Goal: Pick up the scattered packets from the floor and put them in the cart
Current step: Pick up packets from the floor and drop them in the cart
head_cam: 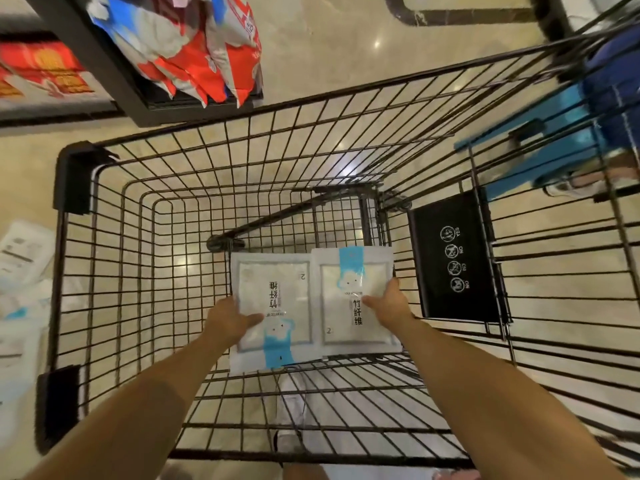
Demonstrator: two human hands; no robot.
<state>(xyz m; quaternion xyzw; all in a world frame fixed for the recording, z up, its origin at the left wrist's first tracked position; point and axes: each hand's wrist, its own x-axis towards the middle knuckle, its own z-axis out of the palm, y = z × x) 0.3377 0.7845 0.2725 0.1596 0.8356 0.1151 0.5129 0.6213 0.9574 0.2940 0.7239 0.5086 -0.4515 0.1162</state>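
Both my arms reach down into a black wire cart point(83, 188). My left hand point(231, 317) grips the left edge of a white packet with a blue cloud mark point(277, 299). My right hand point(390, 303) grips a second white and blue packet point(349, 282) at its right side, thumb on top. The two packets lie side by side low in the basket, the right one overlapping the left one's edge. Several more white packets point(20, 258) lie scattered on the beige floor left of the cart.
A black shelf point(114, 77) with red, white and blue bags point(194, 53) overhangs the cart's far left corner. A black sign point(453, 258) hangs on the cart's right wall. A blue seat flap point(526, 150) and another person's shoe point(568, 185) are at right.
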